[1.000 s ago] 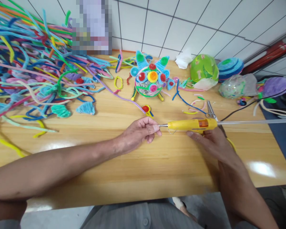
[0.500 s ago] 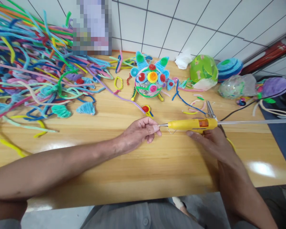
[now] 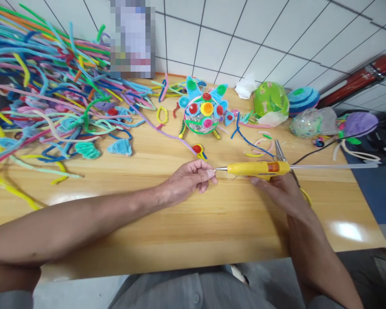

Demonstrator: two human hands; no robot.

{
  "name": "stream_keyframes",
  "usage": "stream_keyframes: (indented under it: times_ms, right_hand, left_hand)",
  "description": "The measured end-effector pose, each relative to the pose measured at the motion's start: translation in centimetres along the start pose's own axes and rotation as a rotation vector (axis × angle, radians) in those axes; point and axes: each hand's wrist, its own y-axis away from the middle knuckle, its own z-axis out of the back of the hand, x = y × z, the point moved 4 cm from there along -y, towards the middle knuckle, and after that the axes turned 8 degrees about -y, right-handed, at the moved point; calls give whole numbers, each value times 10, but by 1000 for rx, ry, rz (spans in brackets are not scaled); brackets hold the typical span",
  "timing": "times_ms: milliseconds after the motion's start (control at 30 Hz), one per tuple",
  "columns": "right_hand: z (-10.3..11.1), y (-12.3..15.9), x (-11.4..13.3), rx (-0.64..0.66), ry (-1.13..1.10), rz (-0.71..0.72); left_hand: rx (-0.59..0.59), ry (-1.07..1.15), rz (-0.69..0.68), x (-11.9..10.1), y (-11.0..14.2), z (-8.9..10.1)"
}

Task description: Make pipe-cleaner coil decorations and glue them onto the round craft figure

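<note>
My right hand [image 3: 281, 189] is wrapped round the grip of a yellow hot glue gun [image 3: 251, 168], held level above the table with its metal nozzle pointing left. A long clear glue stick [image 3: 334, 166] sticks out of its back. At the nozzle tip, my left hand [image 3: 196, 175] is closed in a pinch; whatever lies between thumb and fingers is too small to make out. Just beyond that hand lie a small red and yellow coiled pipe-cleaner piece [image 3: 197, 150] and a purple pipe cleaner [image 3: 173, 136]. Farther back stands a pipe-cleaner creature [image 3: 204, 111] with blue-green horns.
A big heap of coloured pipe cleaners [image 3: 51, 94] covers the table's left side. Scissors [image 3: 279, 150] lie behind the glue gun, near its black cord [image 3: 315, 148]. Along the tiled wall [image 3: 244, 43] are a green wrapped ball [image 3: 270, 101], a clear bottle piece [image 3: 309, 122] and a purple oval [image 3: 360, 123].
The view has shifted slightly, so the background things sit a little lower. Both hands keep their hold, with the nozzle still at my left fingertips.
</note>
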Motion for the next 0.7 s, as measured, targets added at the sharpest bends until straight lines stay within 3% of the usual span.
stream_keyframes:
  times_ms: [400,533,700]
  right_hand:
    - [5,3,5,-15,-16,-25]
    - [5,4,14,14,34,-12]
    - [10,8,29,-51,-19,57]
  left_hand:
    - [-21,-56,-1,-11,6,-4]
    - [-18,-159,-67,-15,7,-5]
    - [-59,-431,-201,-29,10,-4]
